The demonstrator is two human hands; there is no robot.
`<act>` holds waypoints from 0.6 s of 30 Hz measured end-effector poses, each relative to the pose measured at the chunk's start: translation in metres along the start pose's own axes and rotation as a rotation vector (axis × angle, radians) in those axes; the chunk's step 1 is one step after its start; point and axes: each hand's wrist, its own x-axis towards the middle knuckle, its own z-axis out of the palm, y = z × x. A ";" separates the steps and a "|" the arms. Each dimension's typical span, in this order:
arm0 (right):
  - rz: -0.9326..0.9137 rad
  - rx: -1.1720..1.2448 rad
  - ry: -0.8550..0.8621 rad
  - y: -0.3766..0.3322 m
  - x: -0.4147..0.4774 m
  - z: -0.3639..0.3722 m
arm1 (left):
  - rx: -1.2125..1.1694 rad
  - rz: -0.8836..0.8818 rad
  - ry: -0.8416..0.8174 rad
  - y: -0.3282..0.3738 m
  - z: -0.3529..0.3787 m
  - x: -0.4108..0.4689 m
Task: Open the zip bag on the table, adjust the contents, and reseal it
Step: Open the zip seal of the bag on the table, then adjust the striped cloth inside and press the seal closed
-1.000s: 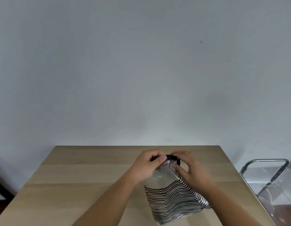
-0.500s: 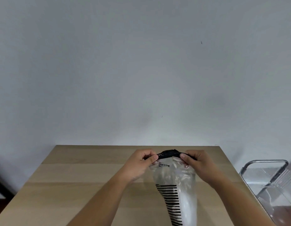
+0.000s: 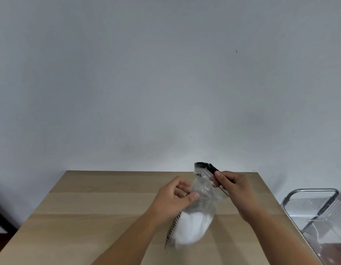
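— Hard to see?
— Blurry white stuff low in the clear plastic zip bag, black stripes on one edge, black strip on top. Tilted above the light wooden table.
— Hands?
— Right hand pinching the black top. Left hand half curled, thumb on the bag; grip unclear.

wall was plain grey-white, evenly lit | light wood table stood against it | chrome frame sat right

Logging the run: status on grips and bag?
Right grip pinches bag top. Left grip at bag side, hold unclear. Bag tilted, bottom on table. Nothing blocking.
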 end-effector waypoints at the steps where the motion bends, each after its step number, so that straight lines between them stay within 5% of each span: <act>1: 0.006 0.018 -0.004 0.000 0.000 0.000 | 0.007 0.019 0.015 -0.001 0.003 -0.002; 7: 0.022 -0.097 -0.083 -0.009 -0.001 0.002 | 0.100 0.092 0.115 0.000 0.009 -0.004; 12: -0.008 -0.185 0.103 -0.032 0.007 0.000 | 0.302 0.164 0.141 0.000 0.002 -0.005; 18: -0.008 -0.295 -0.006 -0.044 0.005 -0.007 | 0.157 0.147 0.177 -0.007 -0.007 -0.005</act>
